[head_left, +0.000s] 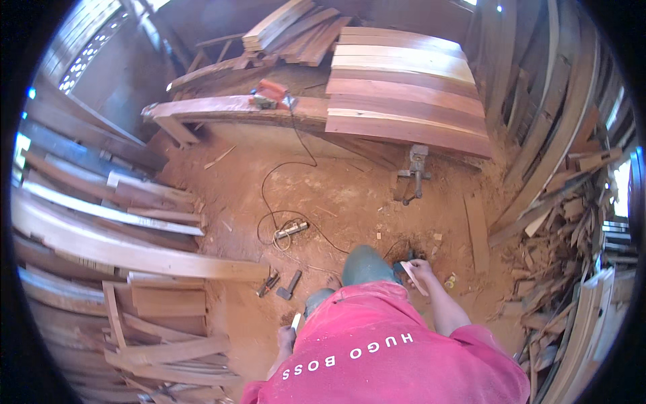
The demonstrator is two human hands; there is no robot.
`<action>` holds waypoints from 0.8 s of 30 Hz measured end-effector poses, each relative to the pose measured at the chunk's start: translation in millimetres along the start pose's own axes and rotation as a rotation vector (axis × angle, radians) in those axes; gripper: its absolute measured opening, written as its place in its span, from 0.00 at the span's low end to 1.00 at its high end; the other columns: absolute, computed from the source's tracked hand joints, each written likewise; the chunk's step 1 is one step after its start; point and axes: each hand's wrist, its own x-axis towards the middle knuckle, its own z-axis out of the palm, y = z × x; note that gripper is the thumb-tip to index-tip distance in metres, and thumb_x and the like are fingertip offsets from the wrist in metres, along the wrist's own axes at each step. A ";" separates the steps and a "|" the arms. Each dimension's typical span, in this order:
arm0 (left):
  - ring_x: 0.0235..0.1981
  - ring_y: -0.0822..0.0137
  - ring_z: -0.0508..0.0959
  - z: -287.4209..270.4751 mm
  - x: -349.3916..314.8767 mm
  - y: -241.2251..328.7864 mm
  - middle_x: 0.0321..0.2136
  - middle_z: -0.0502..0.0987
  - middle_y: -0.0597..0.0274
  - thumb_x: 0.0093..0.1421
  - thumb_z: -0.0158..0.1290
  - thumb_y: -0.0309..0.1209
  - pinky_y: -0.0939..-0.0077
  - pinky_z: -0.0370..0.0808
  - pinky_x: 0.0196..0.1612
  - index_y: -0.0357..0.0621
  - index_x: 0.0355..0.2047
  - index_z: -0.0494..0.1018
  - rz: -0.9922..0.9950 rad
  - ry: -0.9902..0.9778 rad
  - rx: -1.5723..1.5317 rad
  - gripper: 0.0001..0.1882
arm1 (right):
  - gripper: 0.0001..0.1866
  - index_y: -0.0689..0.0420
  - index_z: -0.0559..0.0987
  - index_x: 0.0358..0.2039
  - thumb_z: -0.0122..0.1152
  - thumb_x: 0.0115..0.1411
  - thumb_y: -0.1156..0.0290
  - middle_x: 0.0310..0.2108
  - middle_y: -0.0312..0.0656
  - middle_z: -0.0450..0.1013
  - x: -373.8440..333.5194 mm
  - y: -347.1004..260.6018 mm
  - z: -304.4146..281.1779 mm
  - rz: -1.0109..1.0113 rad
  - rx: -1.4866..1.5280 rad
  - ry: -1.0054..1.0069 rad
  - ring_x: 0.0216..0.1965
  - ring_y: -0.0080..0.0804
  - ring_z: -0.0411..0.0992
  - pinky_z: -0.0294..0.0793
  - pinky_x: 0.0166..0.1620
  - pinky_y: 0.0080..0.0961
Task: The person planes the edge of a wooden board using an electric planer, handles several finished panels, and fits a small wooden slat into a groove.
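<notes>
My right hand is closed around a thin, pale flat strip beside my right knee; it looks like wood, though its kind is not certain. Low on the left, my left hand is closed on a small whitish piece, partly hidden by my body and too small to name. On the ground ahead of that hand lie a hammer and a slim dark tool. A small yellowish object rests right of my right hand.
Ahead stands a workbench bearing an orange power tool and a panel of boards. A vise juts from it. A cable runs to a power strip. Stacked planks and scrap wood flank me.
</notes>
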 end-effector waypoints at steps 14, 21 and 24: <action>0.34 0.59 0.81 -173.4 233.1 403.5 0.32 0.81 0.48 0.59 0.55 0.30 0.65 0.75 0.39 0.36 0.41 0.79 0.692 0.252 -0.208 0.12 | 0.21 0.61 0.72 0.47 0.68 0.56 0.70 0.31 0.40 0.74 70.7 -312.4 63.8 -0.195 0.164 -0.232 0.27 0.24 0.73 0.75 0.25 0.23; 0.32 0.57 0.80 -193.3 262.1 641.3 0.30 0.80 0.46 0.59 0.52 0.26 0.65 0.75 0.37 0.37 0.44 0.77 0.962 0.155 -0.112 0.14 | 0.15 0.64 0.71 0.51 0.53 0.66 0.72 0.31 0.43 0.74 129.8 -464.2 13.8 -0.189 0.694 -0.353 0.30 0.30 0.77 0.81 0.31 0.30; 0.37 0.51 0.79 -198.6 335.0 708.2 0.34 0.79 0.43 0.58 0.51 0.24 0.61 0.74 0.41 0.37 0.46 0.77 1.075 0.221 -0.031 0.15 | 0.15 0.65 0.71 0.50 0.52 0.67 0.71 0.32 0.44 0.74 145.0 -526.0 8.9 -0.307 0.769 -0.373 0.32 0.32 0.77 0.83 0.35 0.32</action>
